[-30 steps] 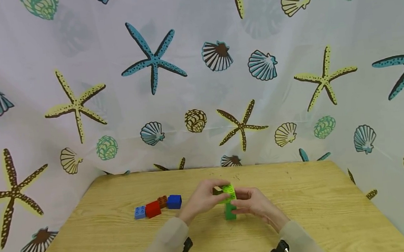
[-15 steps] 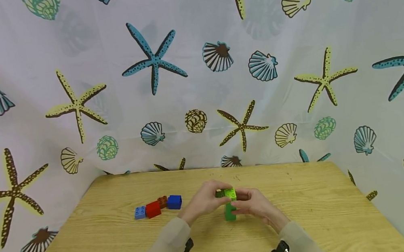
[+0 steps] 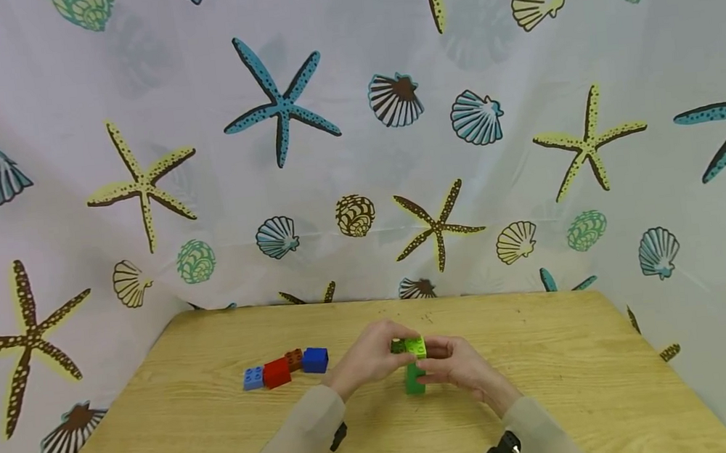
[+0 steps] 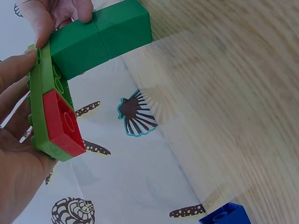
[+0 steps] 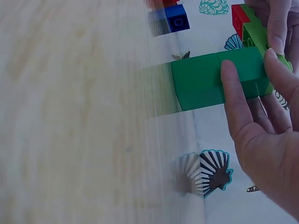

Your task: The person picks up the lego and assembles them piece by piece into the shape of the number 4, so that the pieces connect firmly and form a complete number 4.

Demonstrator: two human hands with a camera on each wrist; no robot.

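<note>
In the head view, a column of two green toy bricks point(image 3: 415, 378) stands upright on the table. Light green bricks point(image 4: 37, 112) lie across its top and stick out toward the left. A red brick point(image 4: 63, 123) hangs under their overhanging end, showing its hollow underside in the left wrist view. My left hand point(image 3: 376, 358) grips the light green bricks from the left, thumb on the near side and fingers on top. From the right, my right hand point(image 3: 460, 369) holds the column, its fingers on the green bricks and a fingertip up at the light green ones.
Left of my hands on the wooden table point(image 3: 179, 434) sit a light blue brick point(image 3: 253, 378), a red brick point(image 3: 277, 372), a brown brick point(image 3: 294, 359) and a blue brick point(image 3: 315, 360). A cloth point(image 3: 356, 154) printed with shells and starfish hangs behind the table.
The light green bricks have come down slightly onto the column, with my left thumb now covering more of their near side. My right hand has stayed nearly still around the column.
</note>
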